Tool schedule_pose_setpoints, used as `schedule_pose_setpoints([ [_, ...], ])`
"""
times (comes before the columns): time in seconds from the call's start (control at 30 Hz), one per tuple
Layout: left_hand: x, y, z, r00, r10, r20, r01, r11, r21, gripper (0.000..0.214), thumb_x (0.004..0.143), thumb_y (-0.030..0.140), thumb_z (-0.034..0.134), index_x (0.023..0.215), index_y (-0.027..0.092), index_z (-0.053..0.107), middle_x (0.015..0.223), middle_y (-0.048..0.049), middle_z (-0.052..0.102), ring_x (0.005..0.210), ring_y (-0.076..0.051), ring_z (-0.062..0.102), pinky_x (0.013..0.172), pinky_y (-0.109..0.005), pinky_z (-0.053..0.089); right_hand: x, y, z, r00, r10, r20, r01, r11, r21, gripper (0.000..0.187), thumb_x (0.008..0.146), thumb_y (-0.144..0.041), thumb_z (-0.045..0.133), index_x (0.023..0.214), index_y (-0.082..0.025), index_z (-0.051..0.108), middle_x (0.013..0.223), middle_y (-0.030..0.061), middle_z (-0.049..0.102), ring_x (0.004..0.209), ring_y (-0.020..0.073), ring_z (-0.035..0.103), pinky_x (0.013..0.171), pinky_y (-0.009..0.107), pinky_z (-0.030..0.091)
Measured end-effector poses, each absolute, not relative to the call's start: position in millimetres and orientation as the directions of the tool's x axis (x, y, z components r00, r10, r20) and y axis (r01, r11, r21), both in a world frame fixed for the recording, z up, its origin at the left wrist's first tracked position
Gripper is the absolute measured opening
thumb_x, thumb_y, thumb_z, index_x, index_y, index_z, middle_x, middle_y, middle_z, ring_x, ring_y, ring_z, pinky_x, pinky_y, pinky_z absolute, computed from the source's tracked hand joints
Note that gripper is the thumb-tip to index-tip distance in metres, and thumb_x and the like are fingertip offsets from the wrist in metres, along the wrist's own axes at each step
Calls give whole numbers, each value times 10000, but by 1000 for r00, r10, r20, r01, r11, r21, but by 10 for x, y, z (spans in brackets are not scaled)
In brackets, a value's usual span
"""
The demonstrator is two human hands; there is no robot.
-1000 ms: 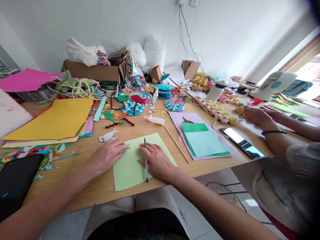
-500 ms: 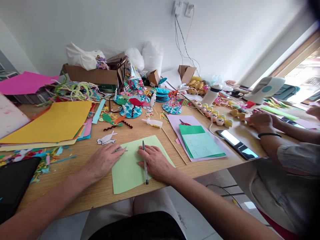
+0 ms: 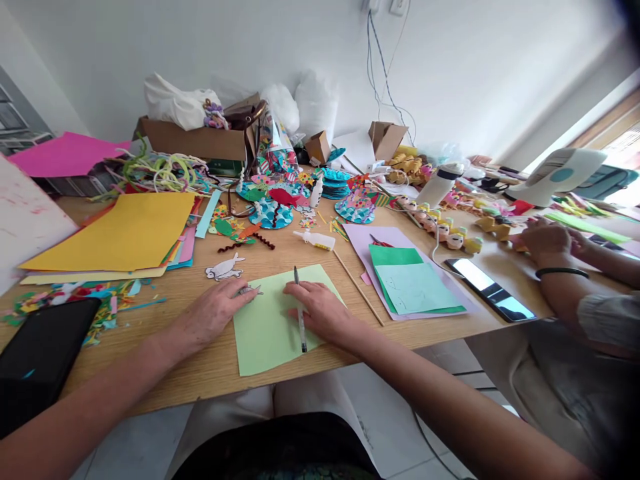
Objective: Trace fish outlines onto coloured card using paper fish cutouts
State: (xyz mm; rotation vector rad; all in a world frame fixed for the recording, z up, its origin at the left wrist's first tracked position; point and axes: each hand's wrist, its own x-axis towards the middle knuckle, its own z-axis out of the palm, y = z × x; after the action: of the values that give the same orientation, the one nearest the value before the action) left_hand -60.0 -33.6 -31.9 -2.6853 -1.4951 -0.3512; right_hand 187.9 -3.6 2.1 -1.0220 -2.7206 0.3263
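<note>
A light green sheet of paper [image 3: 265,333] lies on the table in front of me. My left hand [image 3: 215,310] rests at its upper left edge, fingers stretched out over a small grey-and-white paper cutout [image 3: 255,291], mostly hidden beneath them. On the sheet's right side lies my right hand [image 3: 323,310], with a clear-barrelled pen [image 3: 301,327] between its thumb and fingers, pointing away from me. A white paper cutout of an animal with flippers [image 3: 225,268] sits just beyond my left hand. No marks are visible on the green sheet.
Right of the sheet lie a thin wooden stick [image 3: 359,288], green papers [image 3: 420,287] and a phone [image 3: 493,290]. A glue bottle [image 3: 315,241] and paper sea creatures [image 3: 270,213] lie beyond. Coloured sheets [image 3: 115,230] and a black tablet [image 3: 45,360] are left. A co-worker's hands [image 3: 547,243] are at right.
The whole view has shifted slightly, so things sit further right and a little higher. Both hands stay in nearly the same place on the green sheet, the pen still in my right.
</note>
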Motion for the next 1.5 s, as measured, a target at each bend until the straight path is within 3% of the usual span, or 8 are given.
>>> schedule_pose_setpoints([
  [0.13,-579,-412,-255,450,860,242,861,-489,138,425,875,110,253,1183,208,530,1227,-87,499,1142,-219,459,945,-389,417,1649,107,135,-739,657,150,575,731,-367,281,790,-181,595,1066,-187,546,1014,80,637,927,190,596,760,281,422],
  [0.37,-495,-644,-191,423,865,270,863,-475,170,373,890,154,258,1025,196,603,1005,-59,597,960,-193,544,851,-334,467,1308,304,34,-765,621,170,466,716,-519,249,747,-95,580,974,-197,569,935,26,648,836,141,594,688,219,399],
  [0.67,-412,-802,-314,459,803,379,866,-500,10,376,925,204,254,1059,158,602,1041,-100,609,979,-219,546,844,-389,505,1218,320,-97,-802,566,190,421,762,-492,221,753,-133,583,964,-196,564,882,21,641,817,134,579,680,215,387],
  [0.83,-386,-834,-359,469,777,421,871,-486,-73,402,926,186,231,1062,108,601,1072,-136,607,1016,-237,541,862,-403,502,1222,300,-99,-781,601,167,463,738,-492,204,758,-146,588,958,-189,574,882,32,643,823,147,574,688,224,391],
  [1.2,-356,-853,-396,394,829,398,912,-408,-54,366,923,239,277,1090,158,593,1167,-115,588,1052,-242,544,889,-401,466,1211,315,-87,-821,548,162,444,791,-421,163,816,-173,520,974,-187,558,903,38,634,834,147,569,682,225,377],
  [1.5,-319,-801,-317,377,863,335,924,-373,-80,394,901,296,352,1183,99,545,1176,-127,596,932,-252,557,817,-393,450,1199,318,-62,-826,539,162,438,797,-416,154,825,-178,495,964,-178,560,877,38,630,812,138,562,666,212,377],
])
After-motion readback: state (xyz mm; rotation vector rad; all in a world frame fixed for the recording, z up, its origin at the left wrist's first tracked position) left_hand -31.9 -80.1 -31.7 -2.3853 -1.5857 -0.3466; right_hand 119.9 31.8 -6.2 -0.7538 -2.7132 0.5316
